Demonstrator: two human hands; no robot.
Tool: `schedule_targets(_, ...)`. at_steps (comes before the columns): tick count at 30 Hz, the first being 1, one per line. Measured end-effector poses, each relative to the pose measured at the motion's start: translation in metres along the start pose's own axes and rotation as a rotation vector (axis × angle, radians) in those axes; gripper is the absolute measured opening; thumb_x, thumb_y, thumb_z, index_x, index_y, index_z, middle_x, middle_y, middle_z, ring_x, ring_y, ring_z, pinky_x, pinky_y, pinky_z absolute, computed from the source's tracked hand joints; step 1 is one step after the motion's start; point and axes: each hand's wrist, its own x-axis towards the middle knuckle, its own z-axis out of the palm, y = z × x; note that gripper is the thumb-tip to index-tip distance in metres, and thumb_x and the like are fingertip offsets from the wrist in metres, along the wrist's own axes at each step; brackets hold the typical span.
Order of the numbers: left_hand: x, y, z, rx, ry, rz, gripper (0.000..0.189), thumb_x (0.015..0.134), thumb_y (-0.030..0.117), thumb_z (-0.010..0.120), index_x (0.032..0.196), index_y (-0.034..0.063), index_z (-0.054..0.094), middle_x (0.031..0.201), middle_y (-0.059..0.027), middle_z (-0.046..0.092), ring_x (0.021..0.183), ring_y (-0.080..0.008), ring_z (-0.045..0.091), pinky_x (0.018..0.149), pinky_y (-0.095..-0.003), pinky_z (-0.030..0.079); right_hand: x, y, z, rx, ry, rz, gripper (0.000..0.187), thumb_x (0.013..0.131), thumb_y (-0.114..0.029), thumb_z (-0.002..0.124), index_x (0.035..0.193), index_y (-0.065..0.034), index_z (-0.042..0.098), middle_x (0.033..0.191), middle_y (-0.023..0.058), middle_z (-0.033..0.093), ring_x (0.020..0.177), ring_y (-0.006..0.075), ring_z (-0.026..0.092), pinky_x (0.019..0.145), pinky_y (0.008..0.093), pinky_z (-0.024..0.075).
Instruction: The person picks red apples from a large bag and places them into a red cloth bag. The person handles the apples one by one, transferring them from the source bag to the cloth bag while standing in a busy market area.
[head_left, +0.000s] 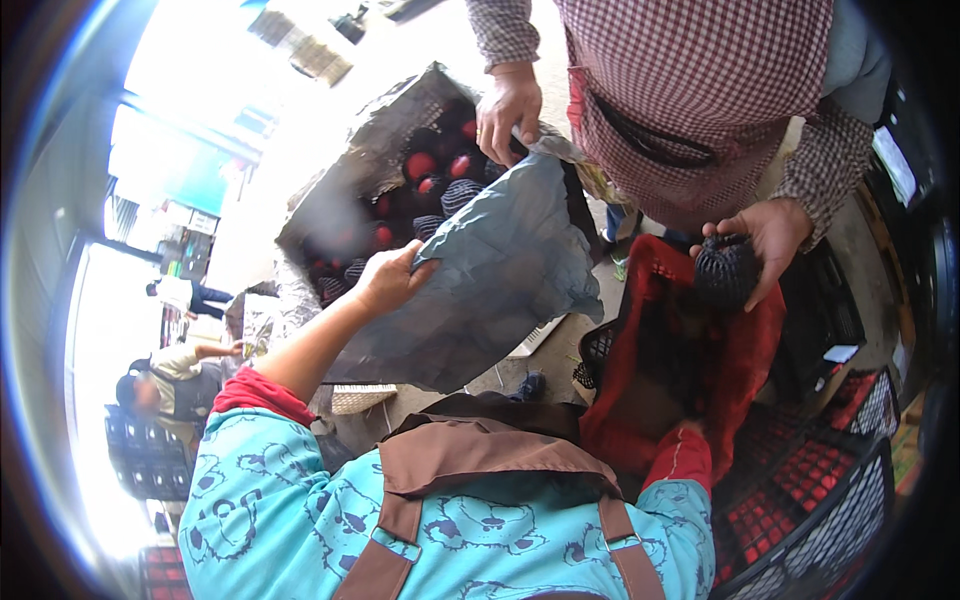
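My left hand (394, 276) pinches the edge of a crumpled grey-blue sheet (495, 277). The sheet partly covers a large, foil-lined box (390, 97) of round red fruit (420, 166) and items in dark ribbed net sleeves (459, 196). My right arm, in a red cuff (682, 457), reaches into a crate lined with red cloth or mesh (615, 397); the right hand is hidden in its shadow, with only a sliver of wrist showing. Opposite me, a co-worker's hand (510, 112) rests at the sheet's far edge. Their other hand (780, 232) holds a dark ribbed sleeved item (726, 271) above the crate.
Black mesh crates (832, 517) of red fruit stand at lower right. A dark crate (825, 300) lies beyond the red-lined one. Farther left are another person (176, 382) and stacked dark crates (146, 450). Cardboard bundles (300, 46) lie on the floor at the back.
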Motion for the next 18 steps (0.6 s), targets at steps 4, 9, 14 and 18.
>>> schedule_targets(4,-0.005,0.009,-0.007,0.008,-0.048,-0.034,0.026,0.097,0.029,0.062,0.102,0.0039,0.057,0.080,-0.0237,0.063,0.077,-0.0449,0.063,0.067,-0.0484,0.049,0.011,-0.013,0.014,-0.006,-0.019,0.052,0.020,0.090,-0.030,0.066,0.097,-0.0117,0.072,0.111,0.0013,0.072,0.116,0.0213,0.059,0.108,0.0516,0.0309)
schedule_targets(9,0.009,-0.001,-0.002,-0.012,0.030,0.012,0.030,0.097,0.034,0.062,0.101,0.0050,0.058,0.076,-0.0221,0.065,0.075,-0.0432,0.065,0.066,-0.0496,0.051,0.317,0.215,-0.082,-0.794,1.161,-0.651,0.032,0.082,-0.029,0.078,0.103,-0.0061,0.070,0.105,0.0051,0.072,0.103,0.0182,0.063,0.091,0.0409,0.0446)
schedule_targets(14,-0.006,-0.030,0.015,-0.043,0.000,-0.038,0.028,0.095,0.028,0.065,0.102,0.0023,0.057,0.075,-0.0242,0.065,0.071,-0.0438,0.065,0.062,-0.0484,0.052,0.296,0.254,0.014,-0.069,0.556,-1.170,0.057,0.069,-0.030,0.092,0.110,-0.0021,0.066,0.106,0.0076,0.070,0.097,0.0176,0.064,0.083,0.0334,0.0540)
schedule_targets(18,-0.001,-0.027,0.011,-0.008,0.040,0.075,0.028,0.094,0.027,0.064,0.102,0.0016,0.057,0.073,-0.0245,0.064,0.070,-0.0457,0.064,0.063,-0.0498,0.051,0.142,0.234,0.118,0.058,0.586,-1.431,0.058,0.077,-0.032,0.086,0.121,-0.0015,0.062,0.111,0.0070,0.068,0.100,0.0195,0.063,0.087,0.0330,0.0519)
